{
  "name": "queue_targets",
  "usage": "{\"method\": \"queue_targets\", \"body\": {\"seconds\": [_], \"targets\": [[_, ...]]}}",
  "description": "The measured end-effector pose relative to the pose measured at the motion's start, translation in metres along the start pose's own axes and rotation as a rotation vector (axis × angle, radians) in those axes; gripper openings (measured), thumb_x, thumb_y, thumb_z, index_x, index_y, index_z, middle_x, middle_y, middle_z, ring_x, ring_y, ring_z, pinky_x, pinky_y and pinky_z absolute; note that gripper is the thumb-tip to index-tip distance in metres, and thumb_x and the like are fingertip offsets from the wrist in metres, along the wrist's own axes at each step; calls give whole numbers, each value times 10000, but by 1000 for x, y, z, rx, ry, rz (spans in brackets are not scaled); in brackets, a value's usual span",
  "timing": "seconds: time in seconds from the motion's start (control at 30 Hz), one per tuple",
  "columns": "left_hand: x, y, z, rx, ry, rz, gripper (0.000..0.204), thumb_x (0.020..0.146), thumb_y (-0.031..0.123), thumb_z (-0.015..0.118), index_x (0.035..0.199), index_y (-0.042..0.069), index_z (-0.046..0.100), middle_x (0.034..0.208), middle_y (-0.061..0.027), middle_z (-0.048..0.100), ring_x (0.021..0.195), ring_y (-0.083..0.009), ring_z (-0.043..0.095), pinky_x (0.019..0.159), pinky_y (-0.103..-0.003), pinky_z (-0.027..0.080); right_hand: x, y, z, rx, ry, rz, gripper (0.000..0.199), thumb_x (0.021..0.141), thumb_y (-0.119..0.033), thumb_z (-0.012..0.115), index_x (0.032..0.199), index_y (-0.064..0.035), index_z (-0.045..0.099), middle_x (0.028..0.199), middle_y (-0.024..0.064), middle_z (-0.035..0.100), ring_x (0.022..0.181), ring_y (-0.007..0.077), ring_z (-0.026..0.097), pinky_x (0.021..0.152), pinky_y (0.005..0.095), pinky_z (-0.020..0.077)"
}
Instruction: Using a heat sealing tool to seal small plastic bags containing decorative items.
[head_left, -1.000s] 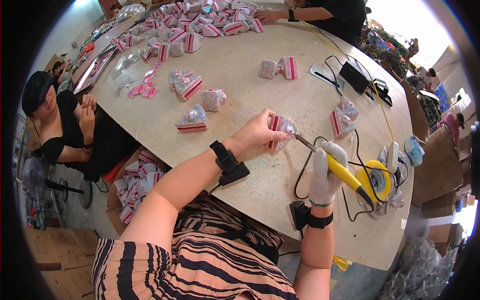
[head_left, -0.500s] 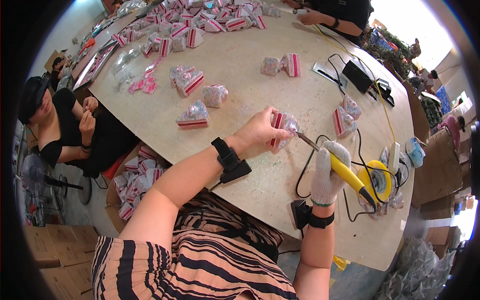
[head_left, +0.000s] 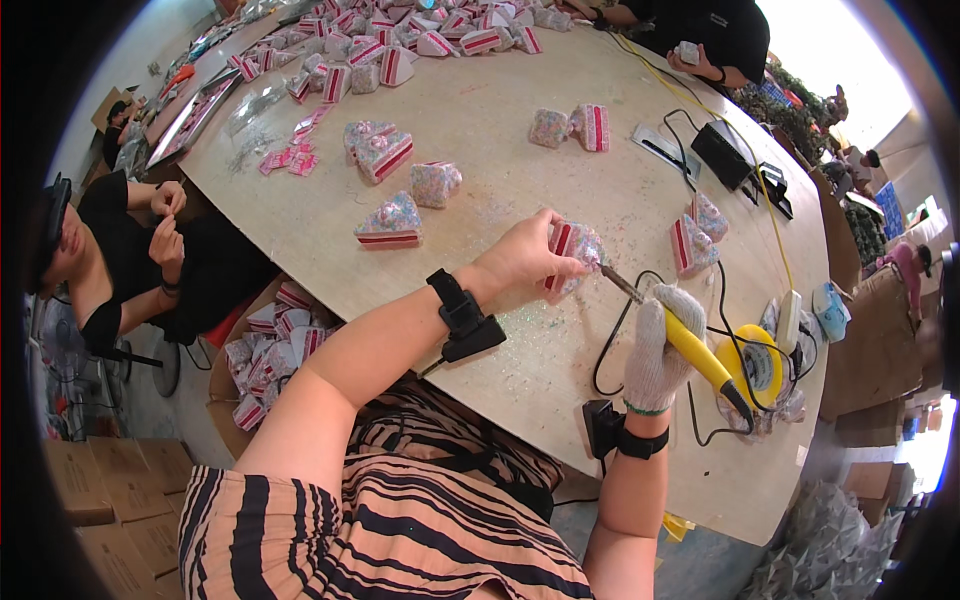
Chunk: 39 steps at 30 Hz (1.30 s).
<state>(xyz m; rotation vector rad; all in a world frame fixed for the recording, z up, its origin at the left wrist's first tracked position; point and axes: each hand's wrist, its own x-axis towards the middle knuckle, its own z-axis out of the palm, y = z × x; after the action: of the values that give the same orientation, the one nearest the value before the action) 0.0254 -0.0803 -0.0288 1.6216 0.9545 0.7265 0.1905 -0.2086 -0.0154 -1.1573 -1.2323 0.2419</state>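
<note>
Cake-slice ornament at the tip of a yellow corded tool

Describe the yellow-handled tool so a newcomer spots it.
At the pale table, find the right hand in its white glove. It grips a yellow-handled tool, metal tip aimed at the cake-slice piece in the left hand. Unlike the round yellow roll beside it, this is long, straight and pointed.
</note>
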Motion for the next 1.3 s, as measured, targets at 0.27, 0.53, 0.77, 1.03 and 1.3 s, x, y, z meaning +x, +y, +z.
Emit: {"method": "queue_targets", "body": {"seconds": [0.27,0.53,0.77,1.03,1.3], "targets": [[-5,2,1,-155,-22,15,701,634,300,807,1145,-30,459,882,-157,638,765,-187,626,679,-312,508,1,-3,1,7,-10,28,173,827,-22,613,997,-20,582,972,52,595,874,119,550,823,274,444],[0,-2,1,177,32,34,694,636,292,803,1145,-27,457,869,-151,634,759,-191,624,674,-313,507,4,-12,-1,-108,-76,-16,158,823,-25,621,976,-8,585,944,51,607,831,113,551,783,269,450],[-6,5,3,40,18,42,676,632,295,798,1127,-24,465,835,-161,637,729,-207,630,650,-317,504,4,-12,2,-98,-61,-30,153,820,-30,627,966,-8,586,924,47,604,814,105,542,760,257,445],[0,-3,3,248,52,91,695,623,300,799,1139,-19,460,838,-167,637,740,-220,634,660,-321,504,3,-11,4,-121,-50,-17,158,827,-43,629,974,-13,579,926,48,598,820,103,539,764,255,444],[-6,6,-6,93,13,94,704,625,334,790,1145,-22,476,904,-171,631,799,-224,625,702,-320,489,5,-12,7,-37,2,19,152,826,-28,609,975,-23,580,930,38,587,810,104,535,756,253,445]]}}
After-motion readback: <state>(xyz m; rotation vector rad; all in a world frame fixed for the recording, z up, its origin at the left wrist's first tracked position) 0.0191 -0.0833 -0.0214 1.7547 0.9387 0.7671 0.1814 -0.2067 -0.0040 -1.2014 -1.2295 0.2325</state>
